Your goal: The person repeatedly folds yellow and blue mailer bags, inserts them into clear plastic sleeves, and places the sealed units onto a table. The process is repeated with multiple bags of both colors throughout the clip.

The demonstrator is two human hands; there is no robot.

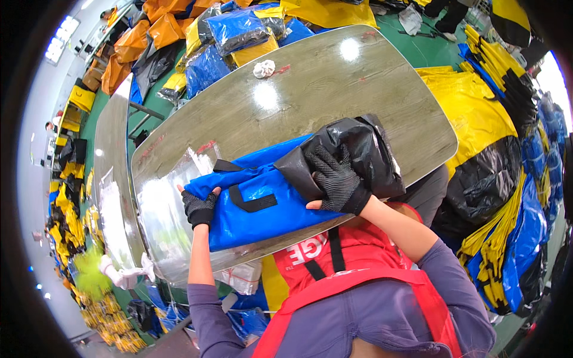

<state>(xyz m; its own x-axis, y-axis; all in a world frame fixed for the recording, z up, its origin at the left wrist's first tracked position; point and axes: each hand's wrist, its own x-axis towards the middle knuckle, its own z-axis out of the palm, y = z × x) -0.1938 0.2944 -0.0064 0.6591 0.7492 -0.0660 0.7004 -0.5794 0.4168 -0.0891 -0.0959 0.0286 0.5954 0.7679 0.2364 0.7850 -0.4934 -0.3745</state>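
Observation:
A blue and black coated-fabric bag (259, 215) lies folded on the wood-grain table (313, 89) before me, with black webbing straps on its blue part. My left hand (200, 208), in a black fingerless glove, grips the bag's left edge, thumb on top. My right hand (338, 181), in a matching glove with grey dots, presses spread on the folded black end (362, 152); its thumb reaches onto the blue part. Clear plastic sleeves (165, 223) lie at the table's left end, partly under the bag. The bag's underside is hidden.
A crumpled white wad (264, 69) sits near the table's far edge. Packed blue and yellow bags (237, 31) are heaped beyond it. Yellow and black bags (474, 121) pile up at the right. A second table (112, 134) stands at the left. Orange bags (132, 42) lie further back.

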